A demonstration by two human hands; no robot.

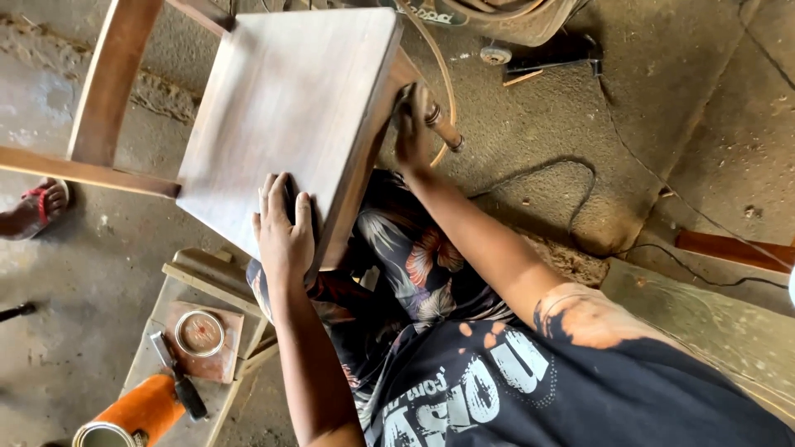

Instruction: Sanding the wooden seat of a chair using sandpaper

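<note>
— Rough concrete floor point(662, 108) fills the background, dusty, with a dark cable point(571, 178) that curls on it to the right of the wooden seat.

— And the wooden seat itself, where is it?

— The wooden seat point(286, 108) is in the upper middle of the head view, tilted, and it rests against the lap of the person. Its flat brown face is turned toward the camera. Pale wooden frame rails point(103, 91) stand out to the left of the seat.

— What do the hands do?

— The left hand point(284, 228) lies flat on the lower edge of the seat, fingers spread a little, and it presses a dark small thing under the palm; I cannot tell what it is. The right hand point(414, 132) is at the right edge of the seat, closed around something at the side of the wood. A wooden handle point(445, 132) sticks out just beside this hand, but the grip itself is partly hidden.

— Anything else near?

— Below and left of the seat there is a low wooden worktop point(178, 281). On it stand a round open tin point(199, 333), a dark brush point(178, 374) and an orange can point(132, 414) that lies on its side. Far left of the seat, a foot in a red sandal point(37, 207) of another person is on the floor.
</note>
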